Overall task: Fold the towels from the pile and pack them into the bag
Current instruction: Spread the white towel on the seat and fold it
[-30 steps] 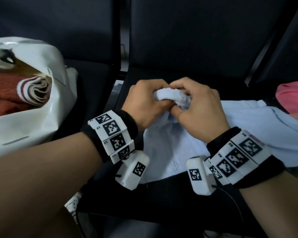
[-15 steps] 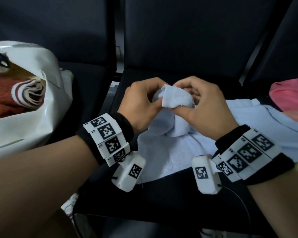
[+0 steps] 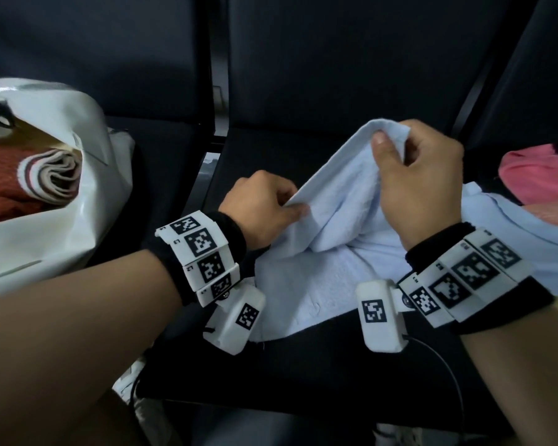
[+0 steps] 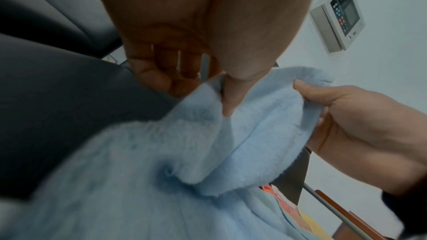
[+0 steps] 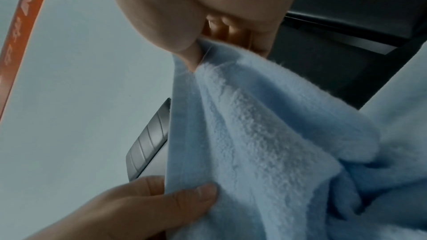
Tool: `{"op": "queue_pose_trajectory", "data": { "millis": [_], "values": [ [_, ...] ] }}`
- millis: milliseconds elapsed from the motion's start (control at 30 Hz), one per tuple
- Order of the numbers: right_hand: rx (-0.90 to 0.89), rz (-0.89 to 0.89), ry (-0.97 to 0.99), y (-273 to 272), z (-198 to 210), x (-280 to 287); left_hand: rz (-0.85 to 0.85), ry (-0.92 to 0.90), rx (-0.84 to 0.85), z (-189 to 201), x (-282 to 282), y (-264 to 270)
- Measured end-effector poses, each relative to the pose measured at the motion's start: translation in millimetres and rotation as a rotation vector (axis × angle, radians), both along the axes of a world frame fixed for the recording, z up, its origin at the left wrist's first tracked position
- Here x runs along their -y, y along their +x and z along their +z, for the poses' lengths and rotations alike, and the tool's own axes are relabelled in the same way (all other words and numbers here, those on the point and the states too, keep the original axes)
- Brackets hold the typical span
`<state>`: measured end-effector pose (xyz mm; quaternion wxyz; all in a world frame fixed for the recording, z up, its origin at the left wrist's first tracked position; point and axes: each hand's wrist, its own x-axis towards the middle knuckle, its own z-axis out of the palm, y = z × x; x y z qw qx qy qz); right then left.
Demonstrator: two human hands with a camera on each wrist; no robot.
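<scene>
Both hands [image 3: 339, 188] on blue towel [image 3: 332, 252]

Dark padded seats [image 3: 303, 156], pale wall [image 4: 381, 79]

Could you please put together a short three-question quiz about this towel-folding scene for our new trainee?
1. True or false: both hands pinch the light blue towel.
2. Which hand holds the towel's edge higher: the left hand or the right hand?
3. What already lies in the white bag: A) nothing, B) a rolled striped towel beside red-brown cloth, C) the pink cloth?

Key: 1 true. 2 right hand. 3 B; the pink cloth lies at the far right, outside the bag.
</scene>
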<state>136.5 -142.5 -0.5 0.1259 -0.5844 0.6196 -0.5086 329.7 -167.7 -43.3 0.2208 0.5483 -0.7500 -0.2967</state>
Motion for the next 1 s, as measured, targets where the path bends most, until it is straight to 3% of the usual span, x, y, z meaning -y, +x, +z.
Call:
{"op": "queue_pose_trajectory", "data": {
  "millis": [100,367,467,700,900,1000],
  "values": [
    [-0.009,0.026,0.057,-3,-4,1,0.041,0.055,0.017,0,0,-1],
    [-0.195,0.459,0.319,18,-8,-11,-0.011,-0.049,-0.279,4,1,-6],
    [-0.256,0.526,0.363,20,-10,-13,0.008,-0.058,-0.324,3,4,-4],
    [-0.144,0.297,0.189,15,-9,-9,-0.001,-0.025,-0.323,3,2,-2],
    [-0.074,0.111,0.095,6,-6,-3,-0.095,0.088,-0.065,2,-3,-3],
    [-0.096,0.02,0.053,4,-6,-1,-0.071,0.07,-0.059,1,-3,-4]
  ]
}}
